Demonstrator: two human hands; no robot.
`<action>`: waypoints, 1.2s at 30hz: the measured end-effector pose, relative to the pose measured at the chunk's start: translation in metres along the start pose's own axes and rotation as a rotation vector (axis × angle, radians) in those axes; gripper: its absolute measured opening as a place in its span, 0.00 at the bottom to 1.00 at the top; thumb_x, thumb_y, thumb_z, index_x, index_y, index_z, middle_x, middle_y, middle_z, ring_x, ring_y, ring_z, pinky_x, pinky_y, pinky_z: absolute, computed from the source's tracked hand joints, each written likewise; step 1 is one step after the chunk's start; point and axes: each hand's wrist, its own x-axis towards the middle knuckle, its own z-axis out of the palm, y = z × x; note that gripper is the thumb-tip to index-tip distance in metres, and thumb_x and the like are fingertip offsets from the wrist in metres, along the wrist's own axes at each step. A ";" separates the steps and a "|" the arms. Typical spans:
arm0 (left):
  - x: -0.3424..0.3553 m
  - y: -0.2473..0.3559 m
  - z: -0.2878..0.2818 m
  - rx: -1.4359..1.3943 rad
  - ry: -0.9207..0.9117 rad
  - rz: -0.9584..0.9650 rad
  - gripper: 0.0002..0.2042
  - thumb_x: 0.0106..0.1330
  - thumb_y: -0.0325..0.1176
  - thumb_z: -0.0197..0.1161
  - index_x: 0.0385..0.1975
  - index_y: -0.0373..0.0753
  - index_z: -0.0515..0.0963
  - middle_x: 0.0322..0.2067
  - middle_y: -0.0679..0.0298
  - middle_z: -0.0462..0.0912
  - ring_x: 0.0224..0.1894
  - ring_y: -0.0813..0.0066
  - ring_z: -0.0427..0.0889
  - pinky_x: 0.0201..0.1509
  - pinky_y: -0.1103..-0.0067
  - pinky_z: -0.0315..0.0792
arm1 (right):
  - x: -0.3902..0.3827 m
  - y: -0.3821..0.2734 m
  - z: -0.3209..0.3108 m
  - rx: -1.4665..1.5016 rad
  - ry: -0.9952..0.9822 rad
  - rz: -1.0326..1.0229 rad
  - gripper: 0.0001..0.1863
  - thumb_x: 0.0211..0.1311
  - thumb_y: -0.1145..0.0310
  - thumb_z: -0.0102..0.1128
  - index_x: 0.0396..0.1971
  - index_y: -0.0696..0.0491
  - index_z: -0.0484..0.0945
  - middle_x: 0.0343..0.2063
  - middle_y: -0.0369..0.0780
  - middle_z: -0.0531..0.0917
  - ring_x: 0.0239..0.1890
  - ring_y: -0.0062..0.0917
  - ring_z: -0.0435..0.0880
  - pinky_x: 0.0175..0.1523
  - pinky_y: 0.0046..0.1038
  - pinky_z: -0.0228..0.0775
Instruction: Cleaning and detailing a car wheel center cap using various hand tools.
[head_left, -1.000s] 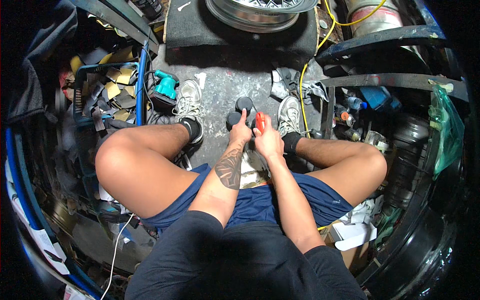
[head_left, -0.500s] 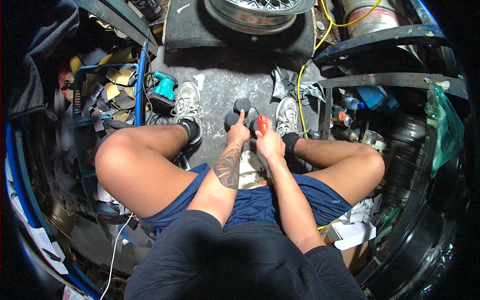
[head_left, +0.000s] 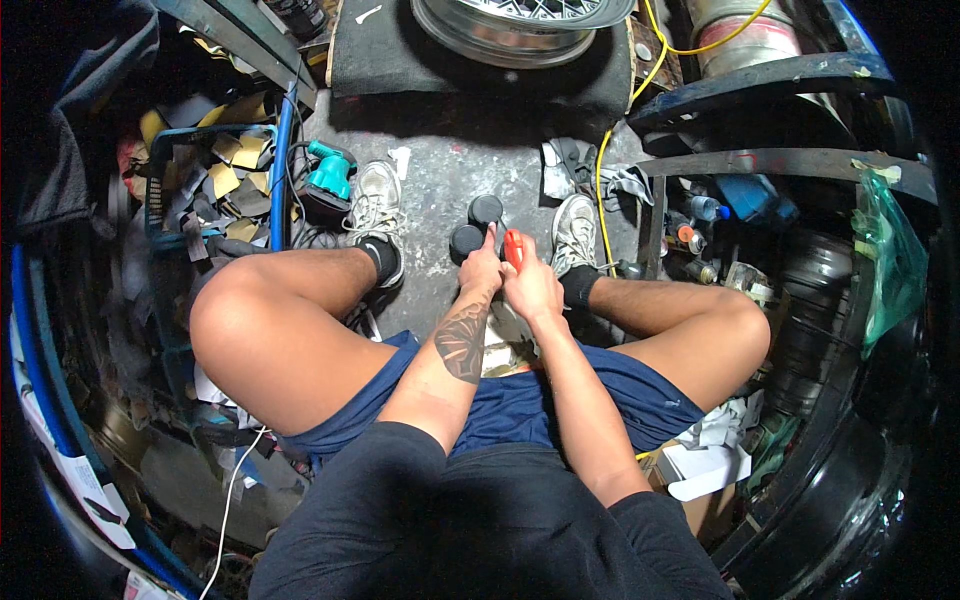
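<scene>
My right hand [head_left: 536, 290] is closed around a tool with a red-orange handle [head_left: 514, 248]; the kind of tool cannot be made out. My left hand [head_left: 482, 268] is beside it, fingers curled, index finger pointing forward close to the tool's tip. What the left fingers grip, if anything, is hidden. Just ahead of the hands, two round black cap-like discs [head_left: 486, 210] lie on the grey floor, the nearer disc [head_left: 466, 243] right by my left hand. Both hands are low between my knees.
A silver wheel rim [head_left: 520, 50] rests on a dark padded stand [head_left: 390, 80] ahead. A teal sander [head_left: 328, 176] sits by my left shoe. Sandpaper pieces fill a blue crate [head_left: 160, 215] at left. A yellow cable [head_left: 602, 190] runs past my right shoe, next to a metal rack [head_left: 740, 160].
The right hand and the red-handled tool have shifted slightly left, closer to the left hand. A third dark round piece that showed between the hands is now mostly hidden.
</scene>
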 end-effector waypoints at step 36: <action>-0.004 0.005 0.003 -0.048 -0.010 -0.013 0.40 0.62 0.38 0.56 0.72 0.69 0.41 0.47 0.45 0.80 0.51 0.48 0.80 0.55 0.58 0.72 | 0.015 0.011 0.000 0.032 0.082 0.069 0.28 0.64 0.57 0.55 0.63 0.38 0.56 0.38 0.54 0.83 0.45 0.51 0.82 0.48 0.49 0.72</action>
